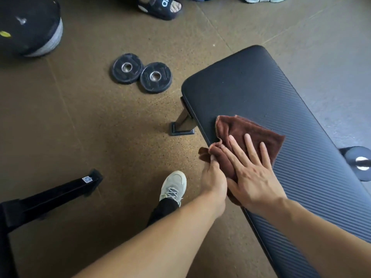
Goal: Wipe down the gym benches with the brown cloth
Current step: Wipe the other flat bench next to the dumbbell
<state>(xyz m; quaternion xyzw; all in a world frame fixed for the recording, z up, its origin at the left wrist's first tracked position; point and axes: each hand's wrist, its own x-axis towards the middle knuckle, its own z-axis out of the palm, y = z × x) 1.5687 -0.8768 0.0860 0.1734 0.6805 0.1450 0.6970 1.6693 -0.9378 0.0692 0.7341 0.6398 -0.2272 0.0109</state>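
Cloth work is under way on the black padded gym bench [251, 87], which the brown cloth [251, 131] covers near its left long edge, roughly midway along the visible pad. Part of the cloth lies spread on the upholstery; its near-left portion is bunched and spills over that edge.

The right hand [253, 177] lies flat on the cloth, fingers straight and spread, pressing it onto the pad without curling round it. The left hand [213, 177] sits at the bench's left edge, its grip clamped on the bunched overhanging fold, thumb and fingers pinching the fabric.

Judging from this, the far rounded end of the pad and the ribbed strip along the right edge have not yet been covered.

Risks from here: with only a flat palm holding the spread part, a fast stroke could let the cloth ruck up or slide out from under the fingers, leaving streaks unwiped. If the left hand pulls the fold while the right pushes away, the cloth may twist into a rope and lose contact area. The overhanging bunch could also drop off the edge to the floor [100, 117] and pick up grit. Two weight plates [141, 73] lie on the floor beyond the bench's far-left corner, and a grey sneaker [173, 185] stands close to the near edge, so stepping along the bench carries a trip hazard.
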